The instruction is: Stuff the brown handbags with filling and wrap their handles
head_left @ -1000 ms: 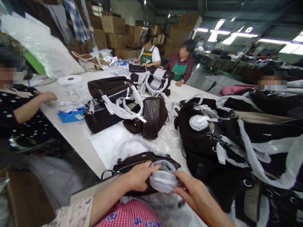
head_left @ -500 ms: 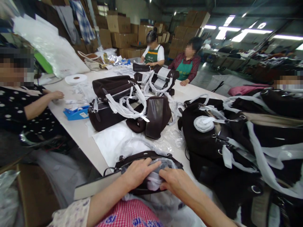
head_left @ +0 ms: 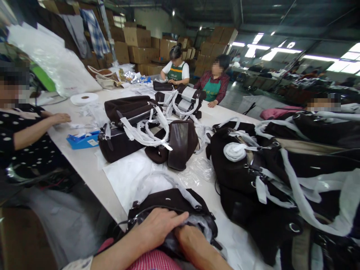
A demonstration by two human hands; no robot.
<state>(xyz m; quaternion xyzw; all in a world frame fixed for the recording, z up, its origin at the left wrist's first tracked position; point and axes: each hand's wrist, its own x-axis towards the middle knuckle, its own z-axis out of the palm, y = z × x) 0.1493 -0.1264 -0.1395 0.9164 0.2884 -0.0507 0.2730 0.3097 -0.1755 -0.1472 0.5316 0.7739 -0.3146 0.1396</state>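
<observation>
A dark brown handbag [head_left: 174, 198] with handles wrapped in white film lies at the table's near edge, its opening toward me. My left hand [head_left: 161, 225] rests over the opening, fingers stretched to the right across clear plastic. My right hand [head_left: 191, 240] reaches into the opening beside it; its fingers are hidden inside the bag. Clear plastic [head_left: 199, 223] bulges out around both hands. White sheet material [head_left: 123, 176] lies under and behind the bag.
Dark bags [head_left: 126, 138] with wrapped handles stand mid-table, and a large pile of them [head_left: 239, 180] fills the right. A blue box [head_left: 83, 140] and white roll [head_left: 84, 99] are at left. One person sits at left, two behind the table, another partly visible at right.
The bag has tilted up, showing more of its dark side. My right hand has gone deeper inside, and the bundled white wrap between my hands is out of sight. The view has shifted slightly.
</observation>
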